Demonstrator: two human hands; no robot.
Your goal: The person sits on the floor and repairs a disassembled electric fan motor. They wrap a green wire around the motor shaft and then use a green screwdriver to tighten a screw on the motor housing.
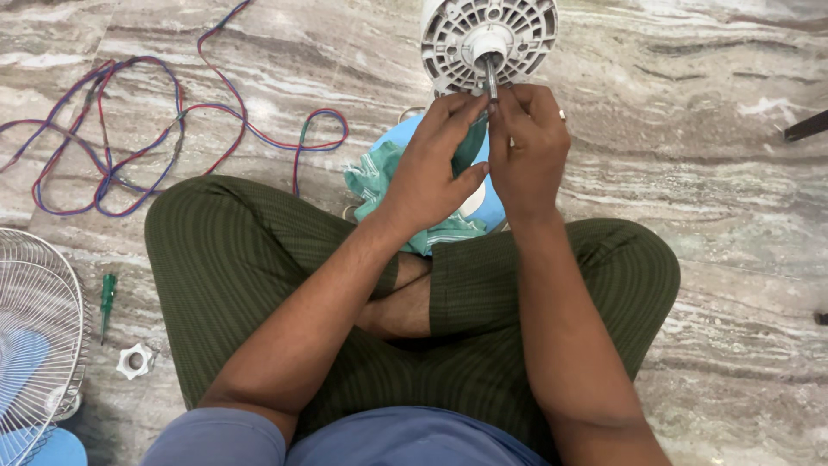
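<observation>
Pinching the shaft (492,79) of the motor (488,39) at 12 o'clock between my left hand (434,164) and right hand (528,147); fingers may slip if greasy, toppling it.

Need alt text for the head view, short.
Seen from above, a person sits cross-legged on a marble floor, left hand and right hand pinching the metal shaft of a white fan motor housing. A green cloth lies beneath; coloured wires, a fan guard and screwdriver lie to the left.

White plastic motor housing (488,39), metal shaft (492,76).
</observation>
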